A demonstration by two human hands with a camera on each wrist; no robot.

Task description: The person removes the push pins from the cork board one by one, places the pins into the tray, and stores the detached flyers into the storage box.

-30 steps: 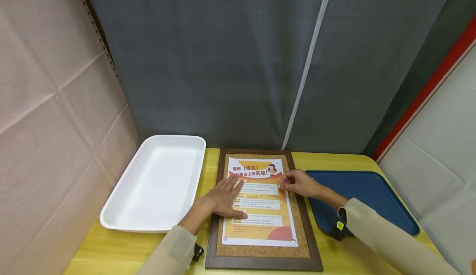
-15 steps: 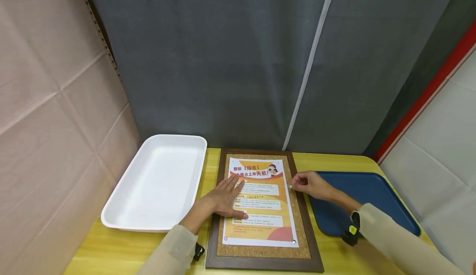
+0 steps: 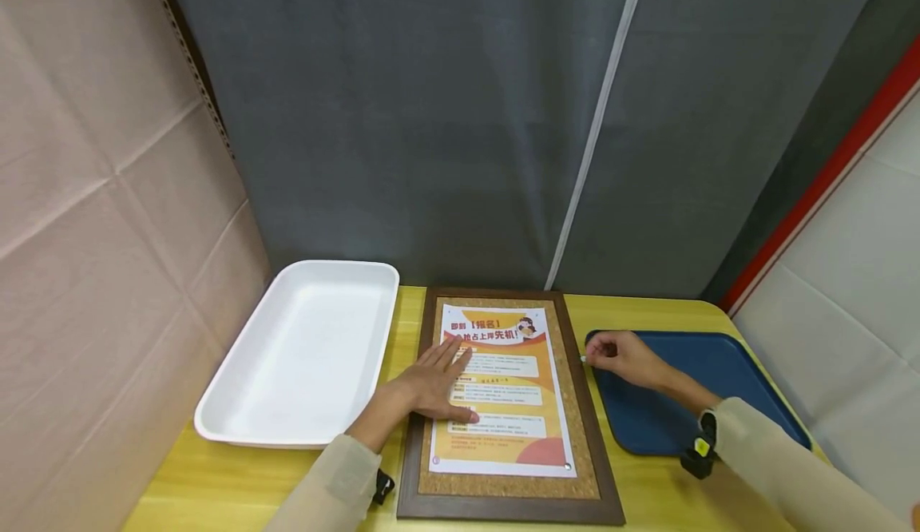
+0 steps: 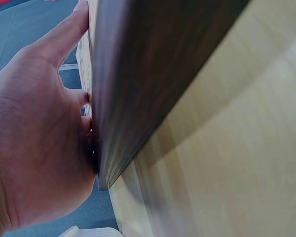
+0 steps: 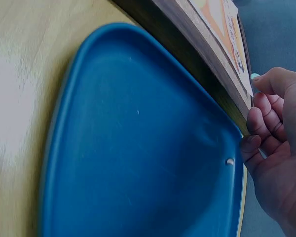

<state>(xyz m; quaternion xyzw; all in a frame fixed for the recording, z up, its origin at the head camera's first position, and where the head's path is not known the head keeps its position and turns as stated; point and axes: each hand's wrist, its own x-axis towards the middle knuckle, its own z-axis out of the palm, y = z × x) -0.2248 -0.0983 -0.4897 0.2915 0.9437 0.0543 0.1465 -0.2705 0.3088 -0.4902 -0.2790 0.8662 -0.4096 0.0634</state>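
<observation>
My left hand (image 3: 434, 384) lies with fingers spread on the left side of an orange and white poster (image 3: 513, 456). The poster lies on a cork board (image 3: 585, 460) with a dark brown wooden frame (image 3: 510, 508). Small round tacks show at its lower corners, one of them silvery (image 3: 568, 466). Over the near-left edge of the blue tray (image 3: 647, 428), just right of the board, my right hand (image 3: 625, 356) pinches a tiny pale green thumbtack (image 5: 255, 76) between thumb and fingers. In the left wrist view the left palm (image 4: 39, 133) is against the frame's side.
A deep white tray (image 3: 309, 356) stands left of the board. One small pale piece (image 5: 230, 161) lies inside the blue tray. Behind the yellow wooden table (image 3: 180, 484) rises a dark grey curtain (image 3: 402, 133), with pale panels at both sides.
My right hand has moved right, from the poster's right edge across the board's frame to the blue tray, with the thumbtack still pinched. The left hand has stayed on the poster.
</observation>
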